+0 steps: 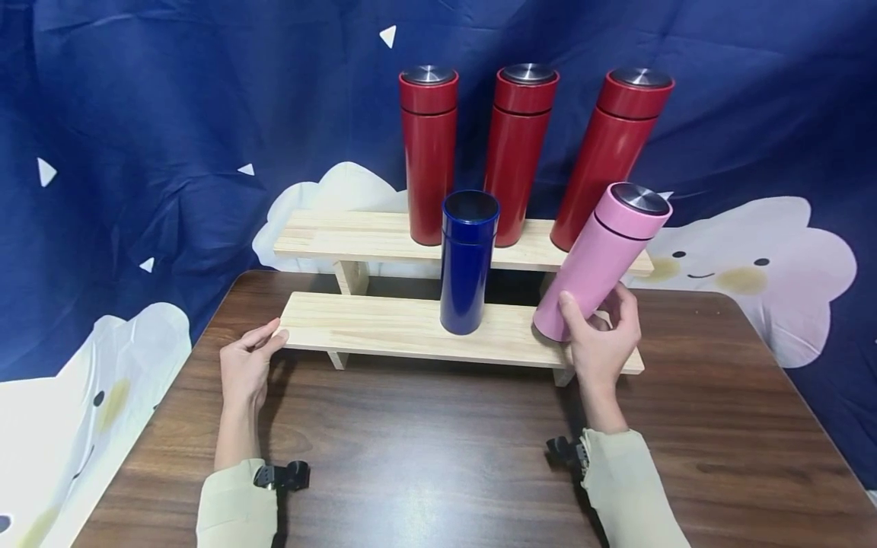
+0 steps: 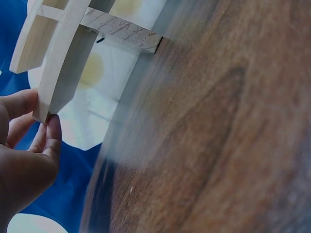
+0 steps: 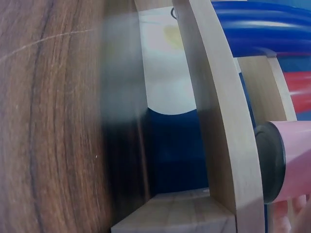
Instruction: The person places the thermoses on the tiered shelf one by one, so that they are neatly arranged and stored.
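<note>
My right hand (image 1: 604, 346) grips the lower part of a pink thermos flask (image 1: 597, 255) with a steel lid. The flask's base is close over the right end of the lower board of a two-tier wooden shelf (image 1: 373, 323); in the right wrist view its dark underside shows beside the board's edge. At the other end, my left hand (image 1: 247, 369) pinches the board's left tip between thumb and fingers, also seen in the left wrist view. Between the hands, a dark blue thermos flask (image 1: 467, 278) stands upright on the lower board.
On the upper tier stand three red thermos flasks, at left (image 1: 429, 164), middle (image 1: 521, 156) and right (image 1: 610, 160). The shelf stands at the back of a brown wooden table (image 1: 411, 449). A blue curtain (image 1: 205, 99) with white clouds hangs behind.
</note>
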`<state>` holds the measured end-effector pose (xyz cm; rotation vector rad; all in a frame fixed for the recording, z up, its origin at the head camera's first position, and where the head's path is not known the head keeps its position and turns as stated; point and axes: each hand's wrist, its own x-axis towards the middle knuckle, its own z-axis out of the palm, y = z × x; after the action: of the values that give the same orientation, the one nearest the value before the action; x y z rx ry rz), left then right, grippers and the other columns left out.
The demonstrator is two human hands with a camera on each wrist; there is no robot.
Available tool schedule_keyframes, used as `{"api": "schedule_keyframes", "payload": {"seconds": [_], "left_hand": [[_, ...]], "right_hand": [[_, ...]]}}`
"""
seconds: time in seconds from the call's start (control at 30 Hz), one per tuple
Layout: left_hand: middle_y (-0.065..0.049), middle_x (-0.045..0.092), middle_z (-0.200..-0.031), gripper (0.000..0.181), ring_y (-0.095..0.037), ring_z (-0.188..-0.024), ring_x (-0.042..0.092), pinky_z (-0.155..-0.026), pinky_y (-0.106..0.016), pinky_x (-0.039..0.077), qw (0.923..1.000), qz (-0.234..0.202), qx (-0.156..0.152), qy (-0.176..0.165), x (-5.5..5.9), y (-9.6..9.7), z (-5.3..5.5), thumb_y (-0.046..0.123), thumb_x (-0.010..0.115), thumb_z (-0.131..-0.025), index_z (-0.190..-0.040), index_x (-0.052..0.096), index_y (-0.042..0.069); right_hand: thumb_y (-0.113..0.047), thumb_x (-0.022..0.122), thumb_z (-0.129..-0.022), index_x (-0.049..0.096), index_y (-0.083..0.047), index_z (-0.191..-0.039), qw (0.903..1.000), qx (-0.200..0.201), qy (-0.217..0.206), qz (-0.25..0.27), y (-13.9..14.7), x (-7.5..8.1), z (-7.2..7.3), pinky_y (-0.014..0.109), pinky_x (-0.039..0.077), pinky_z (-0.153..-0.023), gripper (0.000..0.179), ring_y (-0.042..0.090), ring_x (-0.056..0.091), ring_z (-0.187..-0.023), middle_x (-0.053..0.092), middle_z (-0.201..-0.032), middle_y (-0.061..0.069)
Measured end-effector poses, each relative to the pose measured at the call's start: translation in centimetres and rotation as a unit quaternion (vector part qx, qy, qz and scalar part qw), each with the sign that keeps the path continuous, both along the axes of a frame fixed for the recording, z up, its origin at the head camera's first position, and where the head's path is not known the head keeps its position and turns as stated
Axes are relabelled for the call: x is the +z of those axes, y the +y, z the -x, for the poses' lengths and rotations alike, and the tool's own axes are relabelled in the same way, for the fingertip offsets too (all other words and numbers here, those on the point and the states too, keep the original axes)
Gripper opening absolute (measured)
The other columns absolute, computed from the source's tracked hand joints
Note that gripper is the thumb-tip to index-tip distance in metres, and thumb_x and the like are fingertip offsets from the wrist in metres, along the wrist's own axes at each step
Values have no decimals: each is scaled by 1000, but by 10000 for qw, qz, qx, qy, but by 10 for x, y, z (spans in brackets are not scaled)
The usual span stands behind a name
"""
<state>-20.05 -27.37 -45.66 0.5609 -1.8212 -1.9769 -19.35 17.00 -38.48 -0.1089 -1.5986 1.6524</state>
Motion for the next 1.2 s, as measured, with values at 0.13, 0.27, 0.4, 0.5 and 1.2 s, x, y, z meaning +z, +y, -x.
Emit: {"api": "schedule_keyframes", "payload": {"seconds": [0.13, 0.27, 0.4, 0.5, 1.2], "left_hand": [[-13, 72, -118, 32, -12, -105, 66, -89, -17, 53, 10000, -48, 8, 20, -1, 0, 1, -12, 75, -83, -114, 73, -4], [-12, 72, -117, 31, -12, -104, 66, -89, -16, 53, 10000, -88, 21, 23, -1, 0, 1, -12, 76, -82, -112, 74, -2], [-8, 73, -113, 31, -12, -105, 66, -89, -16, 53, 10000, -74, 25, -1, -1, -1, 0, -12, 76, -82, -112, 75, -1], [-6, 74, -110, 31, -12, -105, 66, -89, -16, 53, 10000, -91, 23, 29, -1, -1, 0, -12, 76, -82, -112, 75, -3], [-12, 73, -115, 33, -11, -105, 67, -89, -16, 53, 10000, -1, 20, -7, -1, -1, 0, -11, 76, -82, -115, 71, -7]], "right_hand": [[-2, 84, -76, 65, 0, -128, 9999, 49, -72, -137, -5, 1, -1, 18, 55, -76, 55, 15, 60, -94, 67, -105, -4], [-3, 85, -77, 65, -1, -128, 9997, 127, -147, -179, -9, 0, 0, 20, 55, -76, 55, 16, 61, -96, 67, -105, -4], [-2, 84, -77, 63, 2, -128, 9994, 185, -138, -269, -13, -1, 0, 20, 55, -77, 56, 16, 61, -99, 67, -106, -2], [-1, 84, -77, 62, 4, -129, 9990, 241, -124, -363, -16, -1, 0, 20, 56, -77, 56, 17, 61, -100, 67, -107, 0], [-8, 90, -74, 67, -7, -127, 9974, 525, -186, -457, -13, -36, 25, 20, 57, -77, 58, 19, 62, -99, 69, -110, 6]]}}
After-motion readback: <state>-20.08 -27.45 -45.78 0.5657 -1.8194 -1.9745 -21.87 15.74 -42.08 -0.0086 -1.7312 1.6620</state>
